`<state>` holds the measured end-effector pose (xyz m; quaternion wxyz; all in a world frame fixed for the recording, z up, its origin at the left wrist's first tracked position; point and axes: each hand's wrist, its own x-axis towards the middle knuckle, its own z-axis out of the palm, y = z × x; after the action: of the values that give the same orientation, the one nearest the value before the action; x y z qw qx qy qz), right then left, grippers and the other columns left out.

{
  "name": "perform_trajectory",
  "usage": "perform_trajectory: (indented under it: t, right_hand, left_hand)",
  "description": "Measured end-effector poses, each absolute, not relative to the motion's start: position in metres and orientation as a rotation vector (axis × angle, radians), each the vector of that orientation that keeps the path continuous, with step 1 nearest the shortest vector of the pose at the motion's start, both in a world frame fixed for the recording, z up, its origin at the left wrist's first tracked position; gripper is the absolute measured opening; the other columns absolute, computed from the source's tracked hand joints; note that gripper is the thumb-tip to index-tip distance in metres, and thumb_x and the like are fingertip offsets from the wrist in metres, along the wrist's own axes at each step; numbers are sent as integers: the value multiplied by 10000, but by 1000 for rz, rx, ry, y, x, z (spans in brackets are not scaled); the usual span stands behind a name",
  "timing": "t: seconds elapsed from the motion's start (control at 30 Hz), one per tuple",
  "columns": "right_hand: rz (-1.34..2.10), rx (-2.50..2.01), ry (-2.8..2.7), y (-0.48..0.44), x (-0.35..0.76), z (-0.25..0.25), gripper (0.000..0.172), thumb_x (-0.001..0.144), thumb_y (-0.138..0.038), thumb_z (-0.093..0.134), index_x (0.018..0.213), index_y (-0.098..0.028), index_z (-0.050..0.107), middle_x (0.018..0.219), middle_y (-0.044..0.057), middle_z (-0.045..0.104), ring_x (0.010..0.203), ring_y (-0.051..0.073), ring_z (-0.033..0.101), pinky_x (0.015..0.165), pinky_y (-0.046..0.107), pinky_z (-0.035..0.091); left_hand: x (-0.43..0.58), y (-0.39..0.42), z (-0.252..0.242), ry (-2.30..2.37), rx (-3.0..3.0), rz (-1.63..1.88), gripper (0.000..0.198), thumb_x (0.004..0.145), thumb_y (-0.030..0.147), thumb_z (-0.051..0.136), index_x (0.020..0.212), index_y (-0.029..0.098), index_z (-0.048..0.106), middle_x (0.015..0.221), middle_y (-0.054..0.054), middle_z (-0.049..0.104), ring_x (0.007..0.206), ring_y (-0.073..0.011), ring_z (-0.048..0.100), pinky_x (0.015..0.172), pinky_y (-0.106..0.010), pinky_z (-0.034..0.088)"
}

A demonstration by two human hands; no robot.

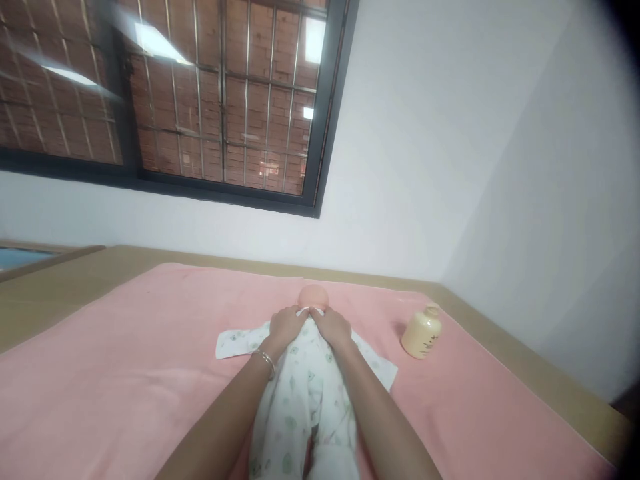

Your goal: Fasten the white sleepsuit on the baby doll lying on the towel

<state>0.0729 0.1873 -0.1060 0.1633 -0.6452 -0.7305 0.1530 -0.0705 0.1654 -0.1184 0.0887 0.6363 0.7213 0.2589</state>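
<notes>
A baby doll lies on its back, its smooth pinkish head (314, 296) at the far end. It is dressed in a white romper (285, 413) with a green leaf print, the sleeves spread to both sides and the legs toward me. At the neck, my left hand (289, 325), with a silver bracelet at the wrist, pinches the collar. My right hand (331, 327) grips the collar just beside it, the two thumbs close together. The fingertips are partly hidden in the fabric, and my hands cover part of the doll's neck and chest.
A pink cloth (165, 347) covers most of the tan surface (120, 263) under the doll. To the right stands a cream bottle (421, 333) with dark lettering. Behind are a white wall (400, 147) and a dark-framed barred window (225, 100).
</notes>
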Motion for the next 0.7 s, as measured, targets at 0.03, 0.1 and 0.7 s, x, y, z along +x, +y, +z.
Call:
perform_trajectory:
  t: [0.03, 0.1, 0.7]
  right_hand:
    - [438, -1841, -2084, 187, 73, -106, 758, 795, -722, 177, 1135, -167, 566, 1085, 152, 617, 1028, 280, 554, 850, 387, 379]
    - [442, -1841, -2084, 187, 73, -105, 732, 805, -703, 187, 1135, -169, 563, 1093, 147, 613, 1027, 282, 552, 849, 389, 380]
    - [442, -1859, -2090, 187, 73, -104, 637, 823, -633, 237, 1114, -169, 562, 1086, 139, 613, 1010, 279, 554, 829, 380, 382]
  left_hand:
    - [-71, 165, -119, 2144, 1896, 777, 512, 850, 577, 274, 938, 233, 643, 996, -73, 673, 933, -249, 601, 766, -319, 403]
    - [-71, 165, -119, 2136, 1900, 780, 517, 849, 581, 272, 933, 229, 643, 995, -73, 674, 932, -247, 601, 762, -316, 403]
    - [-72, 167, -123, 2121, 1901, 814, 506, 841, 582, 289, 909, 240, 655, 957, -60, 681, 899, -233, 603, 744, -298, 389]
